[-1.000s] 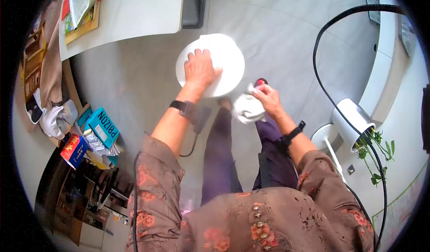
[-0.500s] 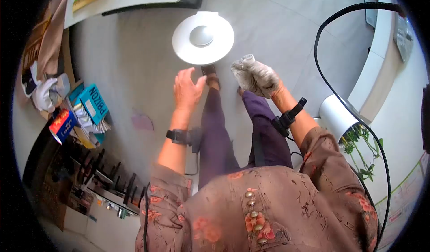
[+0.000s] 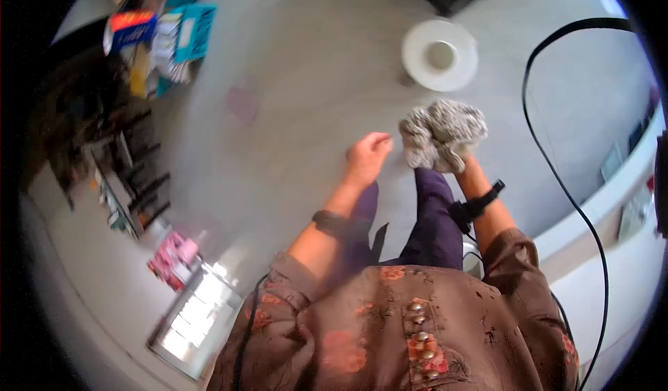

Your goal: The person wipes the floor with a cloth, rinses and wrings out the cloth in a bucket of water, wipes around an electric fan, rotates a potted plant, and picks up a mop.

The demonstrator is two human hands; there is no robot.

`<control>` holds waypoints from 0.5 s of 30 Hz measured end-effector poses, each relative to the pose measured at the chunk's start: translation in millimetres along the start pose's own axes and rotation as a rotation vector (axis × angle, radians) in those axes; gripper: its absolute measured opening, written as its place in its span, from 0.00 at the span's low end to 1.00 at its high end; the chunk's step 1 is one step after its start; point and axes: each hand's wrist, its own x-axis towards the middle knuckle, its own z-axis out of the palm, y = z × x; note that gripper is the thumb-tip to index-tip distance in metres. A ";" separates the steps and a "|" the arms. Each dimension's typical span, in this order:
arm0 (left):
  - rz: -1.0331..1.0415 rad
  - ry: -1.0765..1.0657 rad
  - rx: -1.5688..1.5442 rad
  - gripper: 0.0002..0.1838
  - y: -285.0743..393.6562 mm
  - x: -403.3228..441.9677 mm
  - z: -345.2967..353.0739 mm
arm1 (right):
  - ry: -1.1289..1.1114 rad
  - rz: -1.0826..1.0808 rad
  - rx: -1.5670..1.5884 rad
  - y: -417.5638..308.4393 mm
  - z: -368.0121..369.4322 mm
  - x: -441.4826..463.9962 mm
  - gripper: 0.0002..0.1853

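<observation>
My right hand [image 3: 466,164] grips a bunched grey, fluffy cloth [image 3: 452,123], which hides most of its fingers. To the left of the cloth and apart from it is my left hand [image 3: 369,158], fingers curled in and somewhat blurred, with nothing visible in them. Beyond the cloth, a white round thing [image 3: 456,74] with a wide rim and a round centre stands on the floor; I cannot make out its kind.
Grey floor [image 3: 299,99] stretches ahead. At upper left are a blue box [image 3: 195,33] and stacked papers. Dark chairs [image 3: 149,196] line the left, with a pink object [image 3: 172,257] below. A black cable [image 3: 550,154] loops down on the right.
My view has turned left, so the white round thing now sits farther right. My left hand has gone from spread fingers to curled ones. The cloth stays in my right hand.
</observation>
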 end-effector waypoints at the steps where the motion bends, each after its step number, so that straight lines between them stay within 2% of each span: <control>1: -0.002 0.055 -0.019 0.17 -2.8 -1.8 -1.4 | -0.080 0.039 -0.017 -2.2 0.4 2.5 0.43; 3: 0.145 0.019 -0.285 0.20 1.1 9.6 20.7 | -0.192 0.100 -0.053 -13.9 -9.4 2.3 0.44; 5: 0.153 0.020 -0.367 0.21 12.8 16.9 37.9 | -0.247 0.141 -0.083 -33.0 -25.2 1.4 0.45; 6: 0.146 -0.014 -0.419 0.22 17.2 21.9 53.7 | -0.288 0.134 -0.258 -42.5 -40.3 -2.5 0.43; 8: 0.169 0.006 -0.350 0.23 15.4 28.2 64.8 | -0.361 0.164 -0.643 -53.0 -48.3 -1.9 0.34; 9: 0.185 0.008 -0.265 0.23 16.1 30.2 70.4 | -0.441 0.088 -0.947 -47.6 -67.5 0.8 0.33; 10: 0.180 0.158 -0.225 0.17 12.7 30.8 79.7 | -0.461 0.117 -0.954 -44.1 -82.1 2.9 0.33; 12: 0.131 0.185 -0.276 0.15 23.9 17.1 79.9 | -0.505 0.172 -0.968 -61.6 -71.3 0.9 0.33; 13: 0.100 0.194 -0.294 0.14 29.4 13.2 79.2 | -0.585 0.258 -1.082 -89.4 -33.5 5.6 0.32; 15: 0.145 0.261 -0.251 0.11 13.6 15.1 89.7 | -0.701 0.343 -1.209 -114.2 -13.4 11.7 0.32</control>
